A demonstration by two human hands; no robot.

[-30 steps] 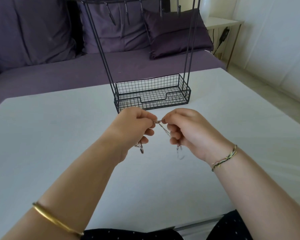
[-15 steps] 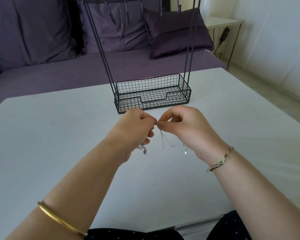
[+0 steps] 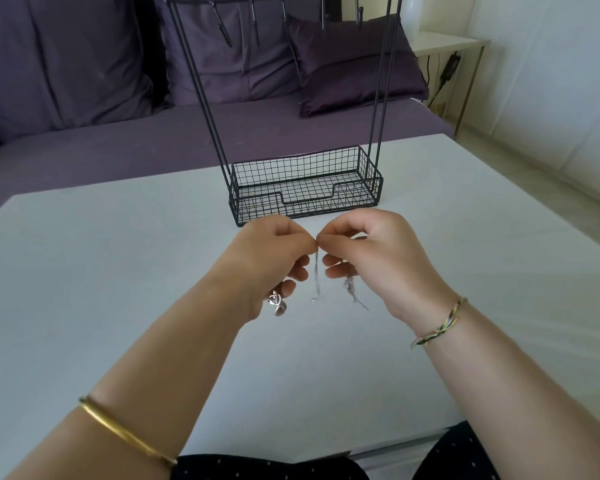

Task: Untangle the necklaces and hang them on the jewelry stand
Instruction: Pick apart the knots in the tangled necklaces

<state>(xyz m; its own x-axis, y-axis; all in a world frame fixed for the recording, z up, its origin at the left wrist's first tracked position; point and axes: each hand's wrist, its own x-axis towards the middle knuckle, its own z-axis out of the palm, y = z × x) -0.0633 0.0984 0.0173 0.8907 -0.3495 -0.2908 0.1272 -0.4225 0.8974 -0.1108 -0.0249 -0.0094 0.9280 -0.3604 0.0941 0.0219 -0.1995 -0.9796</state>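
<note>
The left hand (image 3: 271, 261) and right hand (image 3: 371, 258) have come closer, and their fingertips touch now. Both pinch the thin silver necklaces (image 3: 316, 282), which dangle above the white bench (image 3: 118, 271), near the black jewelry stand (image 3: 305, 192).

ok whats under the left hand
Silver pendants dangle just below the left hand. A thin chain hangs beside it; how they connect is hidden inside the curled fingers.
</note>
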